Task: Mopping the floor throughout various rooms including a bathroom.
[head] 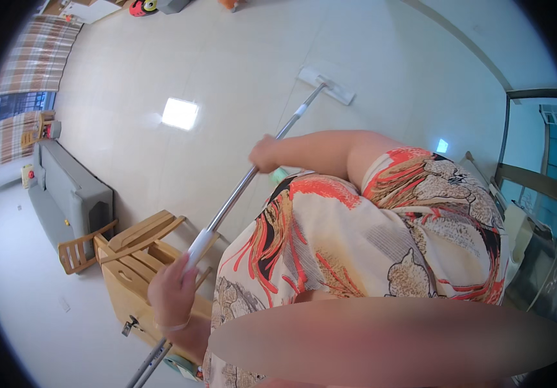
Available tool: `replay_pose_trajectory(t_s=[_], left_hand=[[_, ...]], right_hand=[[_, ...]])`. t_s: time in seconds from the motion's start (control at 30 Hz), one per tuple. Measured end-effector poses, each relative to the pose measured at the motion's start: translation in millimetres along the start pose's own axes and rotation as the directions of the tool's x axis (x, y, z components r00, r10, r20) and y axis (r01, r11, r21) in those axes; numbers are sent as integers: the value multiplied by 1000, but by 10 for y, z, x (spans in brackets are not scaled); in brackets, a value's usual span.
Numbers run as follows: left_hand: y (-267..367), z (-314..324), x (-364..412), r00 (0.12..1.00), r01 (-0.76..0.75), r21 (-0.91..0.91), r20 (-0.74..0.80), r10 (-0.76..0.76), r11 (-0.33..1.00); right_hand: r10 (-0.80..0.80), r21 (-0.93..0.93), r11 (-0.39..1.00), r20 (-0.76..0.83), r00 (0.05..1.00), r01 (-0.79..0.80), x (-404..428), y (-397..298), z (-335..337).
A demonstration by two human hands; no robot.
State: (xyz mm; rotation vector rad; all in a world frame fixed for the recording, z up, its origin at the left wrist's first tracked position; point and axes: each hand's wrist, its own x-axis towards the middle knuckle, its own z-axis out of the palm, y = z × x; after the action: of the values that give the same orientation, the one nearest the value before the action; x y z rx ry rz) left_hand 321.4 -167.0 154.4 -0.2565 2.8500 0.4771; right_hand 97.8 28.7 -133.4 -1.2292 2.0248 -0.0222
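My left hand (pixel 174 296), with a thin band at the wrist, is closed around the white grip (pixel 200 248) at the upper end of a flat mop's handle. Further down the metal pole (pixel 232 201), my right hand (pixel 264 155) wraps around it, its forearm crossing in front of my patterned shirt (pixel 327 242). The pole slants away to a white rectangular mop head (pixel 327 86), which lies flat on the glossy tiled floor (pixel 220 58). A pale green object (pixel 279 174) shows partly beneath my right wrist; what it is stays unclear.
Wooden furniture with slats (pixel 143 266) stands close by my left hand, and a grey sofa (pixel 70 194) lies beyond it. Two metal tubes (pixel 150 363) run below my left forearm. Plaid curtains (pixel 38 53) hang far left. A dark-framed doorway (pixel 505 131) is at the right.
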Motion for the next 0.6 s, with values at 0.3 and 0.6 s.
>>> replay_pose_trajectory(t_s=[0.3,0.6], left_hand=[[-15,-608,-323,996,87,-37,-21,-87,996],[85,-811,645,972,-228,97,-31,232,969]], right_hand=[[-195,157,965,-107,975,211,97,-506,-265],[131,338,941,-429,894,24,168,160,-496]])
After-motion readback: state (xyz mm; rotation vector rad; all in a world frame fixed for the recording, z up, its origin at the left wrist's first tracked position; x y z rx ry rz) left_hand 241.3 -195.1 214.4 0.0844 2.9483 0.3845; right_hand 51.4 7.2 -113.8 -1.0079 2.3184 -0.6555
